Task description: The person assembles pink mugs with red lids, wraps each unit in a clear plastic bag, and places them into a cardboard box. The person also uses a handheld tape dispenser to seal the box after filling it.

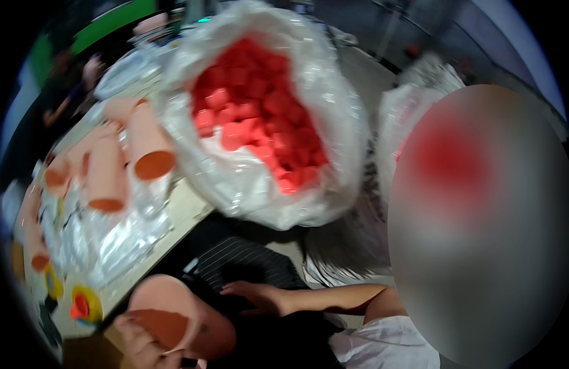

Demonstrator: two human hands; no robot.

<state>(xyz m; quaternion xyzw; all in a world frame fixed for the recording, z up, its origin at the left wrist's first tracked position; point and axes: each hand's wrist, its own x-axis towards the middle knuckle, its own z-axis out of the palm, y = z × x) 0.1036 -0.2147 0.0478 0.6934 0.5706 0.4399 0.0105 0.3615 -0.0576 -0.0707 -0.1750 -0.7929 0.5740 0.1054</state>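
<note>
My left hand (143, 345), at the lower left, grips the rim of a hollow pink plastic doll-limb-like tube (216, 329). Its wide opening faces up and toward the left, and the inside looks orange-brown. My right hand does not show. Another person's bare forearm (340, 301) reaches in from the right, with that person's hand (263, 297) lying over dark clothing close to the tube. Further up stands a big white plastic bag (340, 129), open at the top, full of small red pieces (253, 111) whose shape is blurred.
On the table (195, 209) at the left lie several similar pink hollow parts (106, 172) over clear plastic bags (121, 243). A yellow and red toy (84, 305) sits near the table's edge. Another white sack (413, 104) stands beyond. A blurred oval (481, 246) covers the right side.
</note>
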